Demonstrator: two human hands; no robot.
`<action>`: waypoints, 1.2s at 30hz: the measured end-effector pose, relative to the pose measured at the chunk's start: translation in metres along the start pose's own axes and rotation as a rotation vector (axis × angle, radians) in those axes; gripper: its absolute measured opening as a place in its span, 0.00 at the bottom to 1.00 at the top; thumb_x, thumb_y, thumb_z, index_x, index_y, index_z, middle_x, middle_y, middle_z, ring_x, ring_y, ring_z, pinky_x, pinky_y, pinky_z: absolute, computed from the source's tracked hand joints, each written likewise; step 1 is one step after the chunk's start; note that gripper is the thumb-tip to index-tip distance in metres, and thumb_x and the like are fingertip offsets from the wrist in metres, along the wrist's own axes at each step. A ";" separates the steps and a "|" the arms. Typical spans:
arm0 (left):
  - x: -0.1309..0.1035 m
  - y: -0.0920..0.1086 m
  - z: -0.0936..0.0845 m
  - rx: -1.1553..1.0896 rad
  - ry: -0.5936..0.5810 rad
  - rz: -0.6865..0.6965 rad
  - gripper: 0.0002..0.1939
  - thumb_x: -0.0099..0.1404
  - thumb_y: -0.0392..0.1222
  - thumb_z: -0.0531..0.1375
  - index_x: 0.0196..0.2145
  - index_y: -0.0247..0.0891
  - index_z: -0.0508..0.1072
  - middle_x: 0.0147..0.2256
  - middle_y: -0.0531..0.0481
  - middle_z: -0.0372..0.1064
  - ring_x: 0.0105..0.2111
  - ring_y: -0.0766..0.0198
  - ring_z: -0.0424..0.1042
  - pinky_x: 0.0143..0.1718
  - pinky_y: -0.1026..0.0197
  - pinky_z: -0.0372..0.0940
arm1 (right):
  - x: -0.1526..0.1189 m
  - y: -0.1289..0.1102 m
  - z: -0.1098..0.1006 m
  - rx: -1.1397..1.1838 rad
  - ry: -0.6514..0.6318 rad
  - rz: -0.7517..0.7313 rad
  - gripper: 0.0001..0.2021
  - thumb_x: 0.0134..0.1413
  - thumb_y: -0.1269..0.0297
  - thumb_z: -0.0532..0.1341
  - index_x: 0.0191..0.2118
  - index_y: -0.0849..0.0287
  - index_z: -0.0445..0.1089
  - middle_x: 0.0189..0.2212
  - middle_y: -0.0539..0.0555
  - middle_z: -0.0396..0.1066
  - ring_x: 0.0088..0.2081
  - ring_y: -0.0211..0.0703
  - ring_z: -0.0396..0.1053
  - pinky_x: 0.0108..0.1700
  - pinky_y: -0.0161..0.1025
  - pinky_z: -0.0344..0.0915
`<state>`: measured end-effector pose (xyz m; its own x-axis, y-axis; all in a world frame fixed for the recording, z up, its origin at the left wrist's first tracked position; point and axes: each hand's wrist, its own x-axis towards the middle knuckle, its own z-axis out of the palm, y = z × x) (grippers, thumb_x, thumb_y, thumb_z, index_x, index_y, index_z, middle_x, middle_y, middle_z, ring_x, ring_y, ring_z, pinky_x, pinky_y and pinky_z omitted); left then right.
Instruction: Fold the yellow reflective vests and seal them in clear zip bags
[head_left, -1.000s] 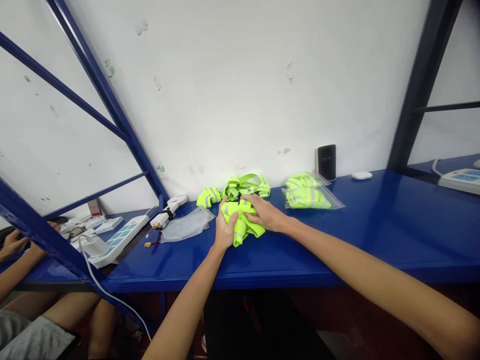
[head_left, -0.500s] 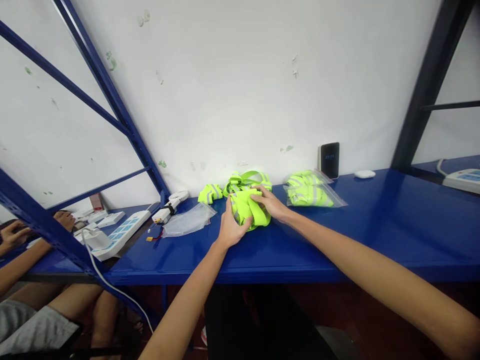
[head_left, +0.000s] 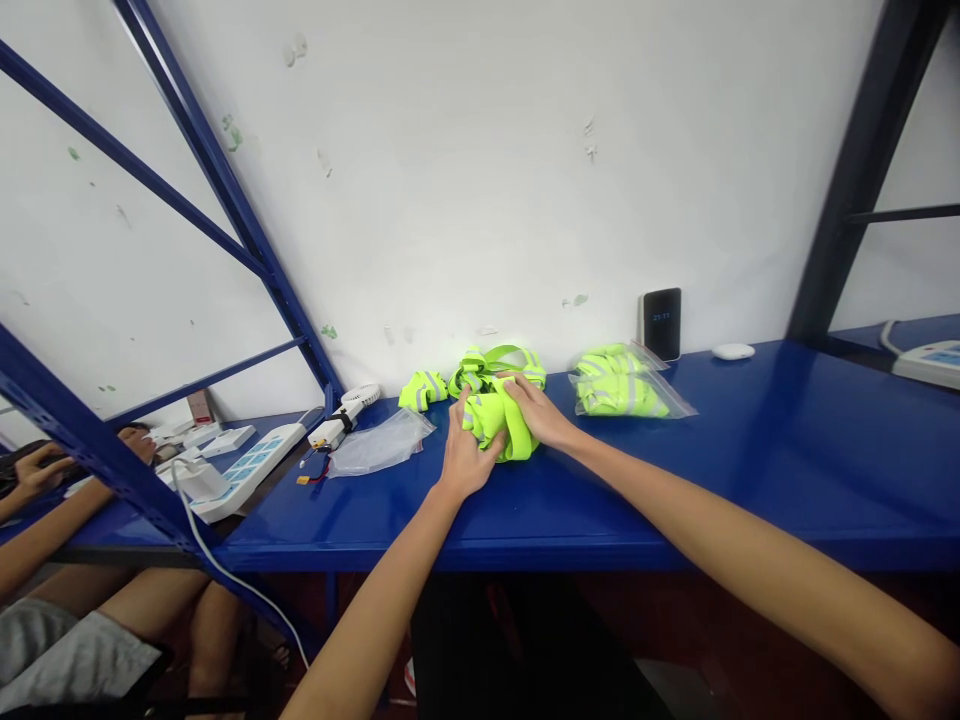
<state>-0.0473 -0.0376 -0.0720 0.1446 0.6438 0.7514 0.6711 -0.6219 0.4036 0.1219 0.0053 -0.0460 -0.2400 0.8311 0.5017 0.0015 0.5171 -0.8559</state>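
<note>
A bundle of neon yellow-green reflective strap (head_left: 517,432) with grey stripes is gripped between both hands over the blue table. My left hand (head_left: 469,450) closes round its left and near side, thumb in front. From the right, my right hand (head_left: 538,408) presses on its top and right edge, its fingertips partly hidden by the fabric. Just behind lies a looser heap of the same strap (head_left: 525,363), and a small folded piece (head_left: 423,390) sits to its left. A clear bag of folded reflective straps (head_left: 622,385) rests right of my right hand.
Left of my hands lie an empty clear plastic bag (head_left: 381,445) and a white handheld fan (head_left: 349,412) with wires. A dark-screened device (head_left: 661,324) leans on the wall near a white case (head_left: 733,352). Beyond the blue frame post are a power strip (head_left: 251,472) and another person's hands (head_left: 41,468).
My right hand has wrapped further over the bundle, with its fingers more curled. My left hand has shifted slightly on the near side. The view has moved a little.
</note>
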 end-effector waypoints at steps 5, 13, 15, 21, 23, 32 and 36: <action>0.002 -0.012 -0.001 -0.179 -0.100 -0.072 0.23 0.68 0.47 0.54 0.58 0.37 0.63 0.54 0.38 0.66 0.56 0.53 0.64 0.58 0.50 0.59 | -0.008 -0.004 -0.006 -0.197 -0.142 -0.025 0.27 0.58 0.49 0.59 0.60 0.53 0.62 0.36 0.52 0.73 0.29 0.41 0.69 0.34 0.37 0.65; 0.001 -0.021 -0.004 -0.269 -0.032 -0.169 0.21 0.68 0.48 0.56 0.55 0.36 0.65 0.51 0.40 0.71 0.51 0.53 0.70 0.52 0.52 0.63 | -0.008 -0.014 -0.009 0.033 -0.314 0.072 0.32 0.44 0.58 0.70 0.56 0.59 0.63 0.29 0.49 0.72 0.24 0.37 0.66 0.26 0.34 0.65; 0.002 -0.018 -0.004 -0.311 -0.006 -0.185 0.21 0.67 0.48 0.57 0.54 0.37 0.65 0.50 0.41 0.71 0.50 0.53 0.71 0.52 0.53 0.64 | -0.007 -0.015 -0.008 0.084 -0.346 0.038 0.33 0.38 0.62 0.73 0.53 0.60 0.65 0.37 0.53 0.74 0.34 0.40 0.70 0.35 0.35 0.70; 0.010 -0.005 -0.005 -0.554 0.062 -0.312 0.25 0.62 0.53 0.62 0.51 0.35 0.69 0.49 0.41 0.73 0.48 0.54 0.73 0.49 0.55 0.67 | -0.007 -0.016 0.000 0.226 -0.294 0.113 0.26 0.36 0.65 0.73 0.46 0.60 0.69 0.40 0.55 0.75 0.39 0.46 0.73 0.42 0.42 0.71; 0.012 -0.002 -0.006 -0.612 0.083 -0.378 0.27 0.60 0.55 0.63 0.51 0.34 0.69 0.49 0.40 0.73 0.47 0.53 0.74 0.48 0.55 0.68 | -0.007 -0.016 0.005 0.303 -0.237 0.158 0.26 0.35 0.65 0.73 0.45 0.61 0.70 0.39 0.55 0.76 0.39 0.47 0.73 0.42 0.42 0.71; 0.009 0.008 0.001 -0.865 -0.126 -0.396 0.45 0.50 0.49 0.71 0.61 0.39 0.57 0.57 0.41 0.65 0.55 0.52 0.69 0.54 0.53 0.66 | 0.000 -0.004 0.013 0.416 0.210 0.080 0.36 0.35 0.65 0.71 0.55 0.55 0.62 0.43 0.53 0.73 0.42 0.45 0.71 0.43 0.41 0.70; 0.010 0.005 0.002 -0.809 -0.194 -0.446 0.39 0.51 0.47 0.70 0.57 0.37 0.62 0.52 0.40 0.71 0.49 0.52 0.73 0.50 0.51 0.69 | -0.001 -0.007 0.011 0.418 0.191 0.092 0.35 0.39 0.64 0.68 0.58 0.52 0.61 0.45 0.53 0.72 0.44 0.45 0.72 0.44 0.41 0.71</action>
<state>-0.0412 -0.0337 -0.0635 0.1637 0.9146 0.3698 -0.0041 -0.3742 0.9273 0.1109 -0.0011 -0.0417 -0.0740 0.9127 0.4019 -0.3858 0.3455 -0.8555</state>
